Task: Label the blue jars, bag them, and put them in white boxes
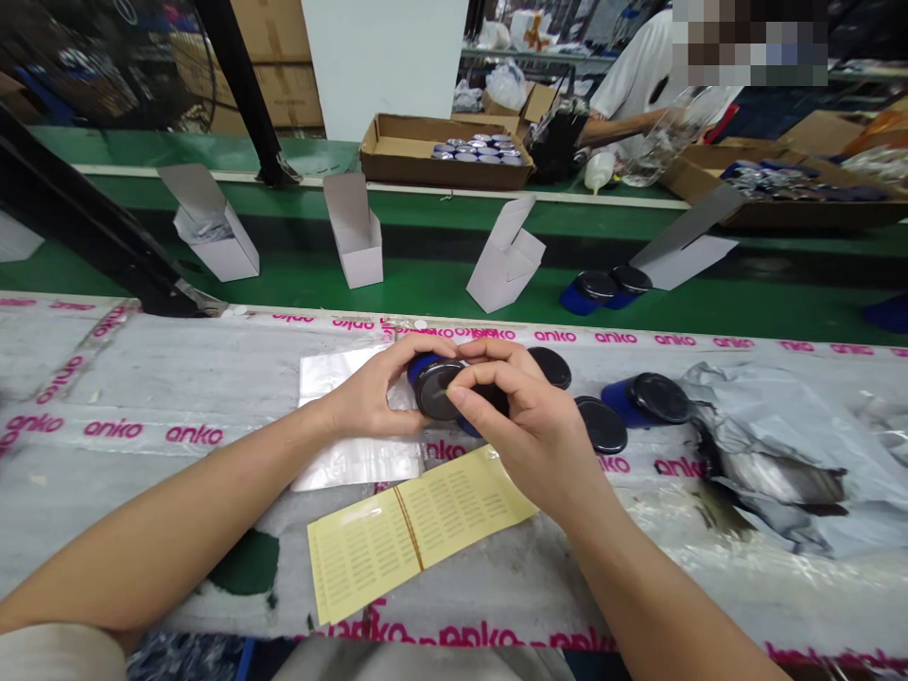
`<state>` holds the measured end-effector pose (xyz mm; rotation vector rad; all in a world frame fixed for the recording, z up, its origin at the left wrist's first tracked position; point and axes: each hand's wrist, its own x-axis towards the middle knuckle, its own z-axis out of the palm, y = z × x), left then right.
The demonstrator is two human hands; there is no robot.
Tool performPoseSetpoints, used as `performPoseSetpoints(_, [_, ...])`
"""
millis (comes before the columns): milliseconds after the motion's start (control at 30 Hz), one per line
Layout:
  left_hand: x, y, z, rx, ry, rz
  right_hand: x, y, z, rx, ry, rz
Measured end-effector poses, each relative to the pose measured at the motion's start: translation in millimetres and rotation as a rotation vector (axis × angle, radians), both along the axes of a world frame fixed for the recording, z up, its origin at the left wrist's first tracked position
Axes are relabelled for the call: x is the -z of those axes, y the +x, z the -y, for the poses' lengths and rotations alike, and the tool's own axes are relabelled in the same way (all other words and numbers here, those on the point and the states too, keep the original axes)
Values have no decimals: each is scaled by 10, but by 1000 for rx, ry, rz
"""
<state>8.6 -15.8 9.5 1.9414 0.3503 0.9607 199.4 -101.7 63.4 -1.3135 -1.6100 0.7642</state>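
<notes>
My left hand is wrapped round a small blue jar with a black lid, tilted so that the lid faces me. At the lid's right edge, the thumb and forefinger of my right hand are pinched together; whatever is between them is too small to make out. Partly behind my right hand are more dark-lidded jars. Below both hands lies a yellow sheet of printed labels. A stack of clear plastic bags is under my left wrist.
To the right lie a blue jar and a torn grey plastic bag. Several white boxes with raised flaps stand on the green belt. Beyond it are a carton of jars and a co-worker.
</notes>
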Motion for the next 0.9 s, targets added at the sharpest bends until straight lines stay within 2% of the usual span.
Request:
performPoseSetpoints(667, [23,-1,18,-10,0,-1,112,-124,63,124,260,182])
performPoseSetpoints(767, [37,-14,18,-13,12,-7,123,-138,44,121,233,125])
performPoseSetpoints(900, [12,-25,15,-19,23,-34,133,-78,-46,142,66,-118])
